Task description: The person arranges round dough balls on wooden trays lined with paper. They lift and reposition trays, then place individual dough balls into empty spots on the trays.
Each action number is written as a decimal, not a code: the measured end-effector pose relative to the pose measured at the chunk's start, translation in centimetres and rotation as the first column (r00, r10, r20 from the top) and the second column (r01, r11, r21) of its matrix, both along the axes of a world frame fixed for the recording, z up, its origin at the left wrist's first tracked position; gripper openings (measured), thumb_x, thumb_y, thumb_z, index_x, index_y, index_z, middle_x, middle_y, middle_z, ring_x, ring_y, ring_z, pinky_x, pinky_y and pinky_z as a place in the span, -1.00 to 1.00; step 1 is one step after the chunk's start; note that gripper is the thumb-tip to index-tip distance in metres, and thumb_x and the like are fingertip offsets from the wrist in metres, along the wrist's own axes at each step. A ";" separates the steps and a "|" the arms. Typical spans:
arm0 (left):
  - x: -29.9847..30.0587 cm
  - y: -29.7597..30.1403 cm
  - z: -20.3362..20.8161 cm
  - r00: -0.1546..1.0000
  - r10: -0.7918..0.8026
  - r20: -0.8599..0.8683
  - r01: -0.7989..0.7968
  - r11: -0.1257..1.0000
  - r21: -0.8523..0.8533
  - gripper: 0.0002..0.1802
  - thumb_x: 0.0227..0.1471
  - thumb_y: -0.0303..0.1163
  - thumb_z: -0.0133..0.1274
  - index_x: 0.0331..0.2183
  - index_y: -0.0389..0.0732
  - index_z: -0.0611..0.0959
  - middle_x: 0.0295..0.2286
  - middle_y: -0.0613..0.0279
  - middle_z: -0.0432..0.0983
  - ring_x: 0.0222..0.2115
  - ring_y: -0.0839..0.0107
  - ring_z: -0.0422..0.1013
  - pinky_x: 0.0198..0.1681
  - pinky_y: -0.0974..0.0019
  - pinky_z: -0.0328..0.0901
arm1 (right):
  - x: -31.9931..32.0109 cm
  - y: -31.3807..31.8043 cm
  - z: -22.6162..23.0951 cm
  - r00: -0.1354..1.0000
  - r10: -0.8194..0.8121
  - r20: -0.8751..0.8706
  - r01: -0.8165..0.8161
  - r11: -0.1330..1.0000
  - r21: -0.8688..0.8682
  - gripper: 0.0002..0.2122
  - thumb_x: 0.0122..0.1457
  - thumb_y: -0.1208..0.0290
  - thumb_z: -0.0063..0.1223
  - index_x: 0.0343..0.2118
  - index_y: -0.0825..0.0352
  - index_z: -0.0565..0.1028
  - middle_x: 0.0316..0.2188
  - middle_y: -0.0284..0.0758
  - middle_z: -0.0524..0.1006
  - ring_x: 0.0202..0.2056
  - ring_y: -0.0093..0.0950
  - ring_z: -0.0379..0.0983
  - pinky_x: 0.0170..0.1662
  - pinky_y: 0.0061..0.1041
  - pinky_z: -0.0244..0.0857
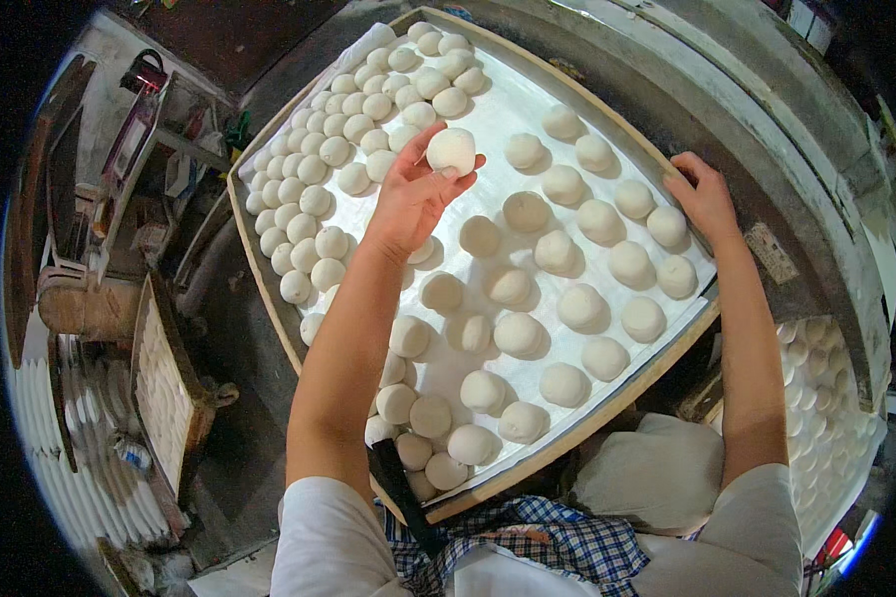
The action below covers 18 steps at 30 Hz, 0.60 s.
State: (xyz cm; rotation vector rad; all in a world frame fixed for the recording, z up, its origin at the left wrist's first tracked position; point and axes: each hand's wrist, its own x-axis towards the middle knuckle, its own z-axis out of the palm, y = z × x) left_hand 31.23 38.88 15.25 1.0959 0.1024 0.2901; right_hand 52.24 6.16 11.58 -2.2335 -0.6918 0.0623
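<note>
A wide, wood-rimmed tray (667, 360) fills the middle, its near side close to the body. A white sheet (518, 95) lines it, probably so that the soft pieces on it do not stick. At the far left a dense cluster of dough balls (335, 151) sits nearly touching, packed as if to save room; on the right, wider-set balls (601, 220) stand apart in loose lines, which leaves gaps for fingers.

To the right, beyond the near corner, another sheet (871, 428) bears many pale rounds. At the left a smaller tray (197, 418) leans at a steep tilt, its contents too small to make out. A pale, rounded bundle (657, 468) lies against the near edge, and a blue checked cloth (538, 542) hangs between it and a dark strap (408, 488) that crosses the near left corner, covering some of what lies there.

The left forearm (338, 348) reaches across the tray and hides part of the middle rows; the right forearm (752, 348) passes outside the rim. The right hand (705, 197) has its fingers bent over the right rim, seemingly to steady the tray. The left hand (420, 194), turned palm up, cups one ball (452, 151) above the sheet between thumb and fingers, a light hold that would suit something easily dented.
</note>
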 end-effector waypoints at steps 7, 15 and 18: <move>0.5 0.6 -1.3 0.978 -0.207 -0.010 0.195 0.938 -0.286 -0.45 0.17 -0.06 -0.25 0.04 -0.27 0.29 -0.14 -0.04 0.42 -0.24 0.19 0.45 -0.18 0.24 0.41 | 0.3 0.0 -0.5 1.000 0.007 0.015 -0.008 0.999 0.031 -0.69 -0.04 0.33 0.12 -0.22 0.34 0.46 -0.29 -0.17 0.54 -0.24 -0.32 0.49 -0.14 -0.42 0.30; 0.7 0.1 -1.3 0.966 -0.258 -0.020 0.210 0.828 -0.520 -0.21 0.09 0.27 -0.46 -0.17 -0.28 0.48 -0.41 0.11 0.55 -0.42 0.28 0.48 -0.35 0.29 0.43 | 0.3 0.0 -0.5 1.000 -0.006 0.025 0.005 1.000 0.005 -0.71 -0.02 0.35 0.09 -0.22 0.34 0.46 -0.30 -0.15 0.54 -0.25 -0.32 0.49 -0.14 -0.42 0.30; 0.2 0.3 -1.3 0.967 -0.253 -0.019 0.211 0.844 -0.493 -0.23 0.10 0.24 -0.42 -0.12 -0.30 0.45 -0.37 0.13 0.55 -0.38 0.27 0.47 -0.31 0.28 0.41 | 0.0 0.2 -0.2 1.000 0.000 0.015 -0.001 0.999 0.043 -0.72 -0.02 0.36 0.09 -0.23 0.34 0.46 -0.30 -0.17 0.54 -0.25 -0.34 0.48 -0.14 -0.42 0.30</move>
